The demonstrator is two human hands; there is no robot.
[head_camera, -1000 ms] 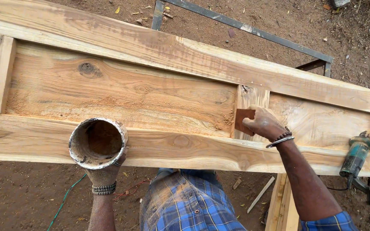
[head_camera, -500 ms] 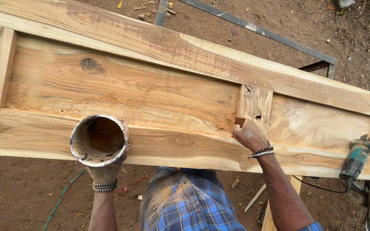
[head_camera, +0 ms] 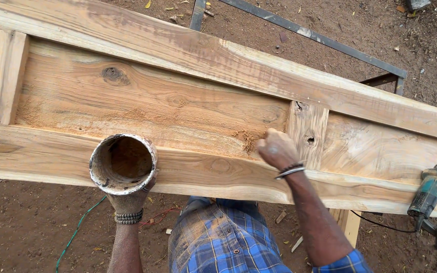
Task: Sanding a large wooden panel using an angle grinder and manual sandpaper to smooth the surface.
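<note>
My left hand grips the bottom of a round, stained metal can and holds it at the near edge of a long wooden panelled frame, its open mouth facing up. My right hand is closed, knuckles up, in the recessed panel beside the short upright crosspiece. The small brown sandpaper piece seen in it earlier is now hidden under the fingers. A small heap of sawdust lies just left of that hand, and more sawdust is spread along the panel.
A teal angle grinder rests on the frame's near rail at the far right, its black cord hanging below. A dark metal frame lies on the dirt ground behind. A green cable runs over the ground by my left arm.
My right hand has slid left and toward me from the crosspiece into the panel corner, pushing sawdust into a heap; the brown piece is now covered. The can has barely moved.
</note>
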